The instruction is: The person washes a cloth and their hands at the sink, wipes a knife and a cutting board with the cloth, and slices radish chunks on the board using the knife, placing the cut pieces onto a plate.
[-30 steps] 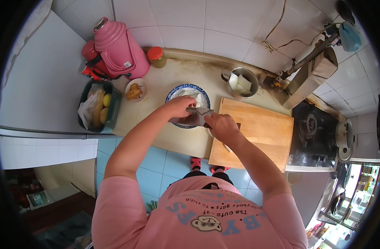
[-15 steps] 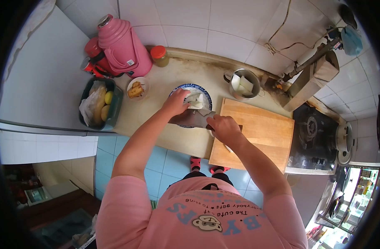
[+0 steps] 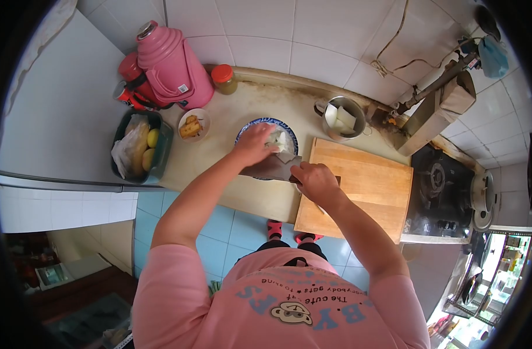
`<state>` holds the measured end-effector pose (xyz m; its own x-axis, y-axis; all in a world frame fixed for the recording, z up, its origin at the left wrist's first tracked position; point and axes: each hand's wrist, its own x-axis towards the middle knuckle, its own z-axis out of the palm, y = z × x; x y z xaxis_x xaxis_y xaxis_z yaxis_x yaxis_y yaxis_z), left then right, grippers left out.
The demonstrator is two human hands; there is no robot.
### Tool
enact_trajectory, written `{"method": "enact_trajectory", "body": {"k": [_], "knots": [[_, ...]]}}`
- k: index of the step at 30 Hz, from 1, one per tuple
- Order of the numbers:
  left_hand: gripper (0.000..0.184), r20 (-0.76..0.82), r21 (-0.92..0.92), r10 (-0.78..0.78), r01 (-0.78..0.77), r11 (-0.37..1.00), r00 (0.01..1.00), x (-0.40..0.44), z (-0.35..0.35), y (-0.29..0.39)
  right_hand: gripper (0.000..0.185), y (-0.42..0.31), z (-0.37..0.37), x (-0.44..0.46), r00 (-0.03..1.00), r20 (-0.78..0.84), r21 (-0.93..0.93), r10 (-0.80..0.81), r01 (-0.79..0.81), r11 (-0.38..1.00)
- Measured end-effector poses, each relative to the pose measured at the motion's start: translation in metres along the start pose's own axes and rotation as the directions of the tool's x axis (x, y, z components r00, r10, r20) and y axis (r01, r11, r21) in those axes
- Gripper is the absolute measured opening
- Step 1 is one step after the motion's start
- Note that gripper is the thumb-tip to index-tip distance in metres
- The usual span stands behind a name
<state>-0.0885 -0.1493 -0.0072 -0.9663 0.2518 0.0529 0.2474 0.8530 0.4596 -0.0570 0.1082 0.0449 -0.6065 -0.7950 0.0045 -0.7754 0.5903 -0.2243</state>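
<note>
My right hand (image 3: 316, 181) is wrapped round the handle of a cleaver (image 3: 270, 167). Its broad blade lies flat over the near side of a blue-rimmed plate (image 3: 294, 135). White chunks of cut vegetable (image 3: 283, 139) sit in the plate; their exact kind is unclear. Over the plate's left part, my left hand (image 3: 255, 145) has its fingers stretched out above the chunks, close to the blade, with nothing visibly held. Part of the plate is hidden beneath the hand and blade.
A wooden cutting board (image 3: 359, 186) lies to the right, beside a black gas stove (image 3: 437, 192). Behind it stands a metal pot (image 3: 353, 131) with large white pieces. On the left are a small bowl (image 3: 204, 131), a green basket (image 3: 161, 154), a lidded jar (image 3: 225, 84) and a pink thermos (image 3: 178, 70).
My left hand has shifted slightly left and toward me, uncovering more of the white chunks in the plate. The cleaver and my right hand have barely moved.
</note>
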Motion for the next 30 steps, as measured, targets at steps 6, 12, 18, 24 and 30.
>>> {"method": "enact_trajectory", "body": {"k": [6,12,18,24,30], "knots": [[0.072,-0.02,0.177,-0.025,0.028,0.984,0.999,0.004,0.03,-0.015,0.024,-0.006,0.0,-0.004,0.998,-0.054,0.067,-0.023,0.027,0.997],[0.044,-0.332,0.12,-0.135,0.184,0.976,0.934,0.007,0.005,-0.044,0.023,-0.001,-0.01,-0.055,0.994,-0.092,0.178,0.057,-0.04,0.983],[0.028,-0.42,-0.017,-0.058,0.056,0.998,0.906,-0.023,-0.011,0.029,0.027,0.017,-0.029,-0.167,0.869,-0.134,0.498,0.477,-0.357,0.791],[0.027,0.009,-0.31,0.173,-0.162,0.937,0.985,-0.076,0.086,0.147,0.03,0.028,-0.002,-0.252,0.667,0.042,0.623,0.744,-0.599,0.502],[0.026,0.11,-0.236,0.368,-0.336,0.912,0.923,-0.087,0.153,0.185,0.028,0.014,0.005,-0.268,0.735,0.011,0.522,0.678,-0.583,0.623]]}}
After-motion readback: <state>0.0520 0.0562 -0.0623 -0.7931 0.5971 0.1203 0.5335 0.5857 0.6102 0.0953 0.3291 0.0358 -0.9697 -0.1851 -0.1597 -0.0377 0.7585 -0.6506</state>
